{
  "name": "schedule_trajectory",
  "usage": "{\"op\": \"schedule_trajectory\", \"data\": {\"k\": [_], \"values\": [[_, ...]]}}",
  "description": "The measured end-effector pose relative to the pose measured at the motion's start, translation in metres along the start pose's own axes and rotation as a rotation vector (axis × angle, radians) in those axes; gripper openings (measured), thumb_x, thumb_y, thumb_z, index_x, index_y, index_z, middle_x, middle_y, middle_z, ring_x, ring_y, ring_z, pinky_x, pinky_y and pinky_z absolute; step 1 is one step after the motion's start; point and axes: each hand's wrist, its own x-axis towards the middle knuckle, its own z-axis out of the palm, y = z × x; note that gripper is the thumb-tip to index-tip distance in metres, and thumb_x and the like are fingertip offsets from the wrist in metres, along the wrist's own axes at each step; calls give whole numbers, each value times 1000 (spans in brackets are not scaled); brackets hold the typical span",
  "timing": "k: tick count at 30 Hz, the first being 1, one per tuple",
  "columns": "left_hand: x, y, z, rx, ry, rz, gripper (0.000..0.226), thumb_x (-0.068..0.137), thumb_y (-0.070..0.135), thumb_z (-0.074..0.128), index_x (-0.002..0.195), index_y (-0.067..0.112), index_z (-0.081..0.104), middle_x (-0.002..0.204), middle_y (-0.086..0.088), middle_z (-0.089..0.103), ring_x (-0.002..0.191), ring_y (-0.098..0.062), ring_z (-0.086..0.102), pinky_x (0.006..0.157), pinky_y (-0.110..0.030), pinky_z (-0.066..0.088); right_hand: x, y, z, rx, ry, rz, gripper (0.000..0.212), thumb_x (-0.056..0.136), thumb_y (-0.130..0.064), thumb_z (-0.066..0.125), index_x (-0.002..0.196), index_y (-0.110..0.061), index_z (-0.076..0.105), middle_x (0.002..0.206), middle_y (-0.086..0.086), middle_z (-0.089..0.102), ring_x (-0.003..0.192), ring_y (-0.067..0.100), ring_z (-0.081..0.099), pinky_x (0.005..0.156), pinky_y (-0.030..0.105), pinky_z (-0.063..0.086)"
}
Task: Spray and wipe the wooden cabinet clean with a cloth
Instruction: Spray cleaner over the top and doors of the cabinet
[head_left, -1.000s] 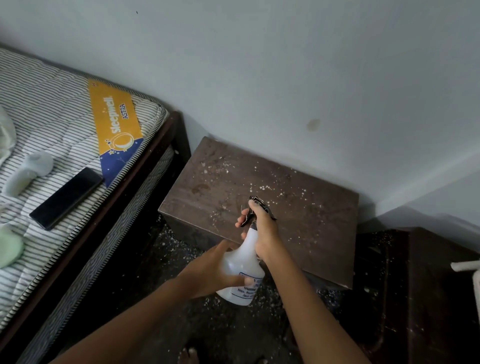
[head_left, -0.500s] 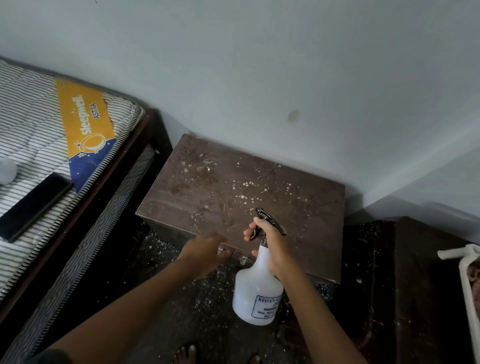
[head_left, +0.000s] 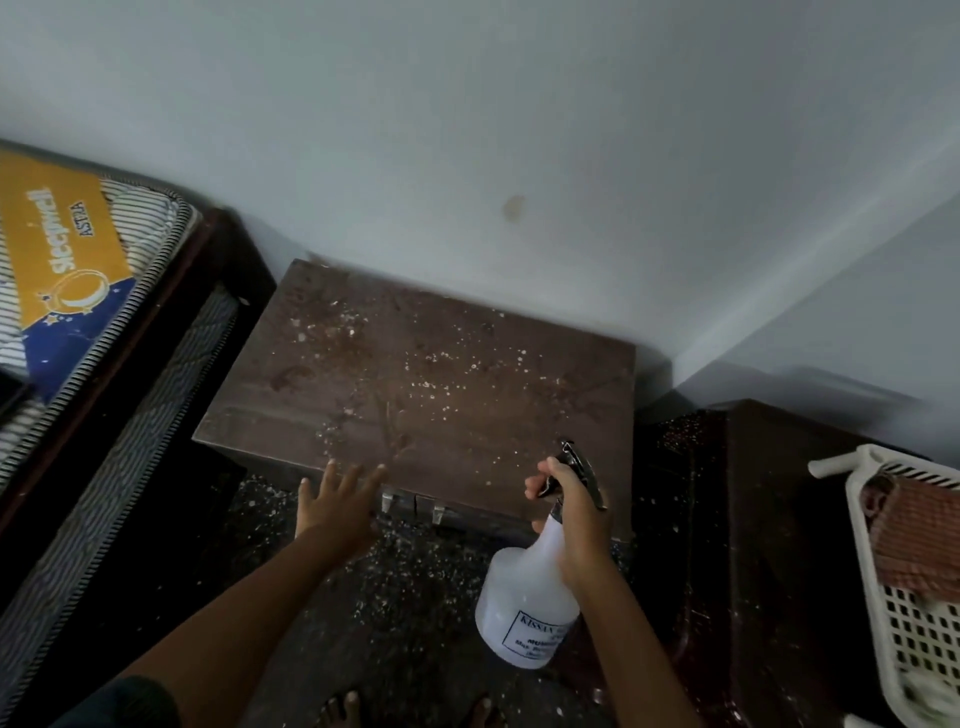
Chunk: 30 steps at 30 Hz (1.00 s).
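— Where is the wooden cabinet (head_left: 415, 374) sitting?
— Against the wall (head_left: 467, 130) in the corner, just beside the mattress (head_left: 67, 260). White flecks are dotting its top.
— And the hands?
— The right hand (head_left: 576, 514) is gripping the spray bottle (head_left: 524, 608) by its neck, near the cabinet's front edge. The left hand (head_left: 337, 504) is spreading straight fingers at that edge, holding nothing.
— Anything else?
— A white basket (head_left: 872, 545) is standing at the right.

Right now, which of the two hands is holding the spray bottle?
The right hand grips the spray bottle at its neck; the left hand holds nothing, fingers spread at the front edge of the wooden cabinet.
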Motion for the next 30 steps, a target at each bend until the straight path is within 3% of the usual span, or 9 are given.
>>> {"op": "schedule_trajectory", "data": {"k": [3, 8, 15, 19, 23, 26, 28, 30], "values": [[3, 8, -1, 2, 33, -18, 80, 91, 48, 46, 150, 28, -3, 159, -3, 6, 147, -32, -3, 117, -52, 10, 8, 4, -11, 43, 106, -1, 16, 88, -20, 58, 84, -6, 64, 69, 6, 63, 68, 15, 59, 52, 27, 44], [8, 15, 1, 44, 37, -26, 73, 90, 57, 36, 149, 26, 9, 159, -7, 9, 147, -29, 1, 118, -49, 9, 16, 2, -23, 143, 288, -15, 24, 90, -18, 56, 69, -6, 57, 58, 6, 51, 51, 14, 48, 44, 24, 37], [9, 16, 2, 129, 17, -29, 71, 90, 60, 30, 149, 25, 12, 159, -11, 7, 147, -28, -1, 116, -51, 3, 18, 16, -39, 184, 342, -18, 10, 88, -15, 58, 87, -7, 65, 77, 7, 66, 74, 17, 62, 57, 30, 46], [6, 18, 5, 151, 12, -50, 74, 90, 61, 31, 150, 25, 8, 159, -11, 3, 147, -28, -2, 117, -50, 1, 13, 33, -45, 203, 401, 9, 26, 91, -19, 55, 68, -9, 55, 61, 7, 54, 58, 19, 52, 52, 29, 40], [8, 20, -1, 193, 10, -47, 72, 90, 61, 31, 149, 25, 13, 158, -12, 9, 147, -28, 1, 118, -50, 2, 5, 52, -48, 174, 417, 59, 32, 92, -20, 54, 64, -7, 52, 57, 9, 49, 51, 19, 45, 49, 29, 37], [12, 19, -8, 196, -21, -43, 71, 89, 61, 33, 148, 26, 17, 157, -11, 13, 147, -28, 2, 117, -51, -1, 1, 70, -50, 132, 372, 153, 19, 88, -19, 60, 92, -1, 62, 74, 13, 64, 67, 21, 58, 54, 31, 44], [14, 19, -9, 201, -30, -38, 71, 88, 62, 33, 148, 27, 18, 157, -11, 14, 147, -28, 3, 117, -52, -2, -2, 78, -51, 133, 341, 209, 36, 85, -17, 64, 115, 0, 55, 92, 15, 67, 77, 20, 60, 55, 30, 47], [14, 20, -10, 204, -28, -38, 72, 88, 63, 34, 148, 27, 19, 157, -11, 15, 147, -28, 5, 116, -53, -2, -5, 81, -50, 90, 311, 202, 29, 84, -13, 65, 109, -3, 55, 86, 11, 65, 77, 19, 58, 55, 30, 47]]}}
